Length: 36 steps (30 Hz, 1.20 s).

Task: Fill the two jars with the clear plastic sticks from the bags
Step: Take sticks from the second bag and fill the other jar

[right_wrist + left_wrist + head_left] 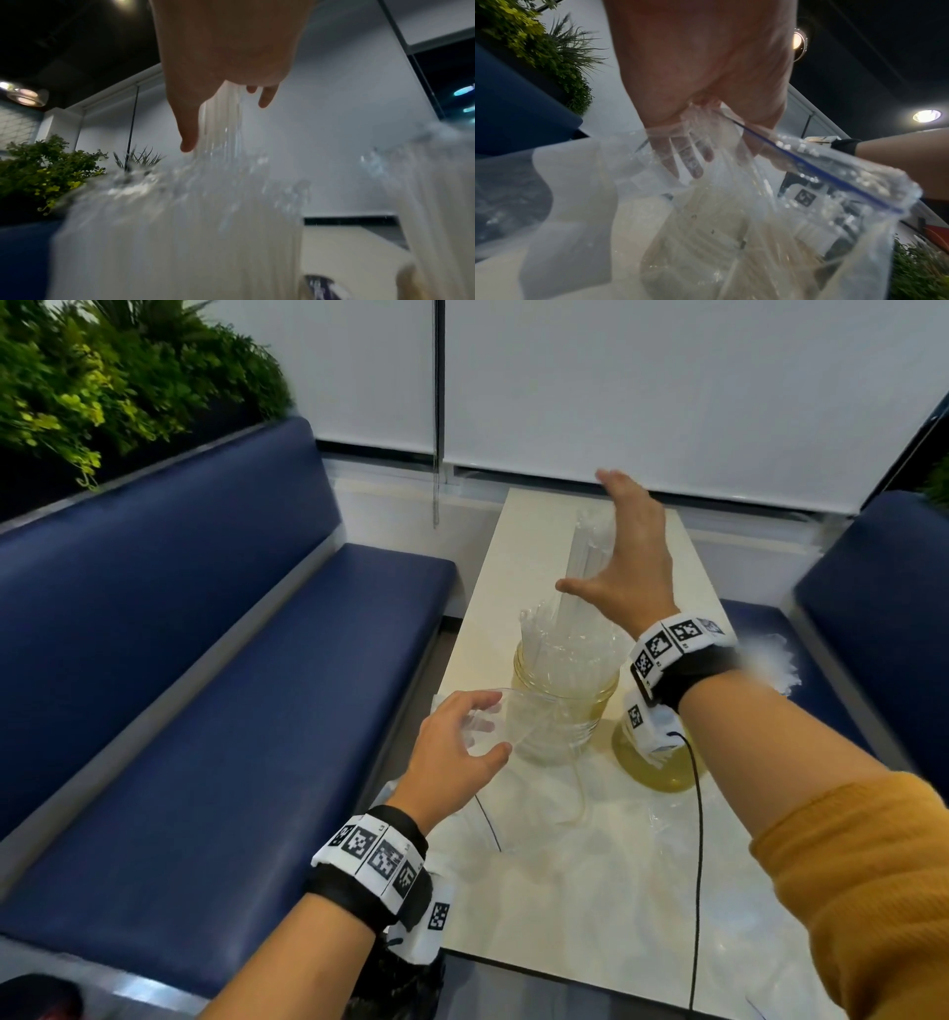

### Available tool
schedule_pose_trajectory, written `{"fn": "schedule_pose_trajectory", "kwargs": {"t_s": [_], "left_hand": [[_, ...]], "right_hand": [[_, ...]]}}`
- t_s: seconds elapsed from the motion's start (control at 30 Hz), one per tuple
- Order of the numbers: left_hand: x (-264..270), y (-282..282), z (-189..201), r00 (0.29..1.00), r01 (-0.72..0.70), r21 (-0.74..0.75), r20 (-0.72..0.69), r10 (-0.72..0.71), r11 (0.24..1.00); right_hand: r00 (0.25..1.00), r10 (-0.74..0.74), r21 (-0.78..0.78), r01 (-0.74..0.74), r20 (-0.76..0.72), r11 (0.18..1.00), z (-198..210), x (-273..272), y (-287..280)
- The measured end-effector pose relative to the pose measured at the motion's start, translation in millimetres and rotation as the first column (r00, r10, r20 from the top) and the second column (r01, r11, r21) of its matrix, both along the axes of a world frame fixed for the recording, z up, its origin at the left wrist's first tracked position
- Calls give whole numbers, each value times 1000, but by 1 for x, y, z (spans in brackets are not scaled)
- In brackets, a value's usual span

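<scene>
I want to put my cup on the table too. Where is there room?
The far end of the table, beyond the raised sticks and toward the window, looks bare. The near edge by the black cable has some room. The middle is crowded: two jars and crinkled bags.

No word, brand or number can be read anywhere in these views. The only printed signs are black-and-white square code markers: a row of them on the white band [377, 857] around the left wrist, another row on the white band [672, 642] around the right wrist, and single ones on the small white boxes hanging under each wrist. In the left wrist view 1 such marker [805, 197] shows blurred through the clear bag [731, 233]; its pattern cannot be made out.
</scene>
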<state>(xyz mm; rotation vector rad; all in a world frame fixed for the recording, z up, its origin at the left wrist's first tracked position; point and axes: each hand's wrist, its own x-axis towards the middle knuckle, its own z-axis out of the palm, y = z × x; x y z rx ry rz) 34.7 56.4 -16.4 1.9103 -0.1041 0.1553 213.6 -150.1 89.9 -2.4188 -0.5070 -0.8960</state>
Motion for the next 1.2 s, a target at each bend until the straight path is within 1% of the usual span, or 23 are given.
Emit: {"fn": "schedule_pose_trajectory", "kwargs": {"t_s": [0.07, 0.13, 0.23, 0.33, 0.37, 0.43, 0.47, 0.53, 0.57, 0.6, 0.63, 0.67, 0.7, 0.73, 0.77, 0.8, 0.87, 0.9, 0.97, 1.03, 1.1, 1.13, 1.2], "left_hand": [[0, 0, 0, 1000, 3, -2, -3, -3, 1000], [0, 0, 1, 1000, 7, -1, -5, -7, 1000], [1, 0, 1, 1000, 7, 5, 0, -7, 1000], [2, -1, 1, 1000, 7, 6, 7, -7, 1000], [2, -1, 1, 1000, 8, 7, 8, -8, 1000], [2, -2, 0, 1000, 10, 6, 10, -10, 1000], [2, -2, 0, 1000, 13, 9, 11, -13, 1000], [2, -2, 1, 1000, 17, 19, 13, -17, 1000], [1, -1, 1, 1000, 17, 23, 15, -17, 1000], [1, 0, 2, 1000, 14, 24, 18, -14, 1000], [1, 0, 2, 1000, 12, 26, 19, -13, 1000], [0, 1, 3, 1000, 12, 29, 20, -12, 1000], [0, 1, 4, 1000, 11, 31, 22, -12, 999], [0, 1, 5, 1000, 14, 34, 20, -14, 999], [-1, 1, 7, 1000, 19, 33, 14, -20, 999], [-1, 1, 9, 1000, 28, 33, 6, -28, 999], [0, 3, 11, 999, 52, 36, -5, -52, 998], [-1, 4, 12, 998, 66, 40, -5, -66, 997], [0, 7, 13, 996, 89, 39, 0, -89, 995], [0, 10, 15, 995, 103, 43, 1, -103, 994], [-1, 11, 18, 994, 111, 47, 16, -112, 993], [-1, 12, 19, 993, 117, 45, 24, -118, 992], [0, 12, 23, 992, 122, 47, 39, -124, 991]], "right_hand": [[999, -8, -196, 0, -43, 981, 10, 7, -2], [996, -17, -297, -11, -91, 955, 16, 13, -2], [995, -28, -304, -1, -93, 953, 16, 13, 3], [999, -13, -306, 2, -35, 952, -2, -1, 11], [999, 4, -306, -17, -43, 952, -13, -6, 13], [991, 17, -333, -60, -130, 941, -33, -16, 16], [982, -6, -369, -65, -188, 927, -42, -20, 16], [962, -58, -479, -81, -267, 874, -51, -24, 16], [959, -70, -519, -87, -275, 851, -50, -24, 16], [958, -75, -508, -79, -275, 858, -46, -24, 19], [963, -77, -426, -43, -260, 903, -41, -22, 21], [966, -81, -284, 8, -246, 959, -32, -22, 24], [980, -86, -145, 61, -179, 988, -24, -16, 27], [991, -92, -83, 85, -93, 993, -17, -11, 32], [996, -78, -85, 74, -44, 994, -9, -8, 36], [999, -29, -130, 24, -37, 991, -2, -3, 39], [989, 46, -262, -81, -137, 962, 10, 5, 45], [980, 40, -324, -102, -194, 941, 14, 8, 45], [968, -18, -393, -85, -251, 916, 17, 10, 43], [967, -91, -421, -18, -238, 907, 9, 3, 38], [966, -123, -423, 17, -225, 906, -9, -9, 28], [958, -125, -427, 3, -259, 904, -21, -17, 24], [928, -90, -429, -80, -361, 900, -41, -33, 19]]}}
